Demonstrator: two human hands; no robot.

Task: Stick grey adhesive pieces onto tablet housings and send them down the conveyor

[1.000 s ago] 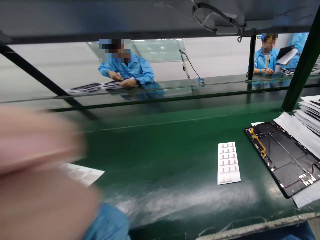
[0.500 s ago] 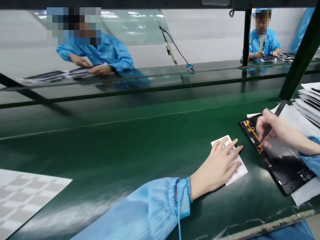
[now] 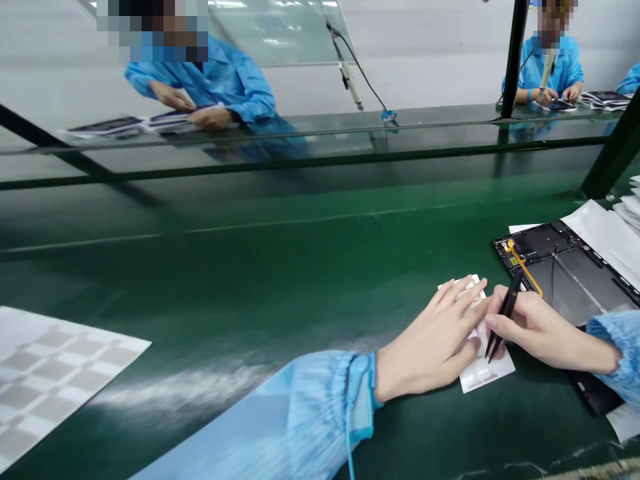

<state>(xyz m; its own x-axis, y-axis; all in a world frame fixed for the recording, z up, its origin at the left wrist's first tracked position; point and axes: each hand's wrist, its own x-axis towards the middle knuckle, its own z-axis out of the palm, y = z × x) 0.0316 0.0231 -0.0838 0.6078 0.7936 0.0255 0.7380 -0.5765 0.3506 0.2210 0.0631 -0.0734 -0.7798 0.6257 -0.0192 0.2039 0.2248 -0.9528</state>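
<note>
My left hand point(image 3: 443, 337) lies with fingers stretched over a small white sticker sheet point(image 3: 483, 379), covering much of it. Black tweezers point(image 3: 507, 310) are gripped in my right hand point(image 3: 537, 327), their tips pointing down just over the sheet's right part. Whether the tips touch the sheet I cannot tell. Behind my right hand lies an opened tablet point(image 3: 575, 267), its inside facing up, with an orange flex cable point(image 3: 523, 267) along its left edge. My right forearm and hand hide part of the tablet.
A larger sheet with grey squares point(image 3: 75, 357) lies at the left on the green bench point(image 3: 280, 287). White papers point(image 3: 595, 223) lie by the tablet, with a stack point(image 3: 631, 207) at the right edge. Beyond the rail, two co-workers in blue point(image 3: 240, 87) handle flat devices.
My right hand with the tweezers has moved left and down, from over the tablet to the small sheet. My left hand stays on the sheet. The view has shifted slightly.
</note>
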